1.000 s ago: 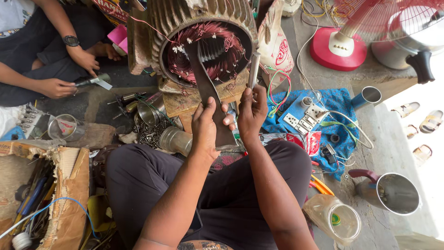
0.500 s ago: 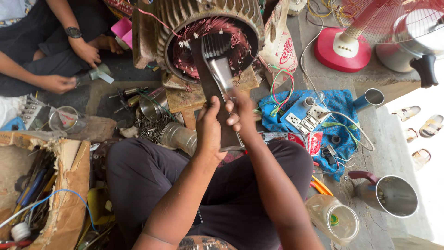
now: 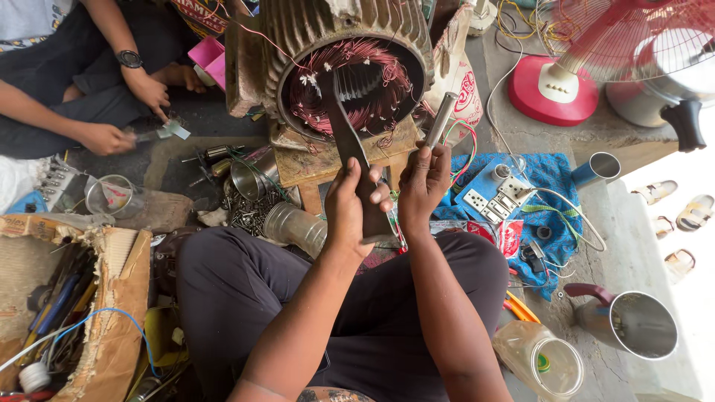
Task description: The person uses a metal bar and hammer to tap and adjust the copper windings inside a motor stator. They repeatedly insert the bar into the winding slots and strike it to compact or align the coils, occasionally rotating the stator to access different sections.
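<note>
Motor stator point(image 3: 350, 82), dark flat bar point(image 3: 346, 141) in left hand point(image 3: 350, 205), metal rod point(image 3: 441, 119) in right hand point(image 3: 423, 186)

Motor windings point(image 3: 350, 89) coppery red, housing point(image 3: 328, 26) grey ribbed. Flat bar point(image 3: 346, 145) dark grey, rod point(image 3: 441, 117) silver. Cloth point(image 3: 547, 175) blue. Fan base point(image 3: 553, 93) red.

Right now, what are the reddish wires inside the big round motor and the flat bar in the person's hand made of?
The reddish windings look like enamelled copper wire: thin, shiny, pinkish-red strands in bundles. The flat bar in the left hand looks like dark, dull metal, maybe steel. The ribbed motor housing looks like grey cast metal.
</note>
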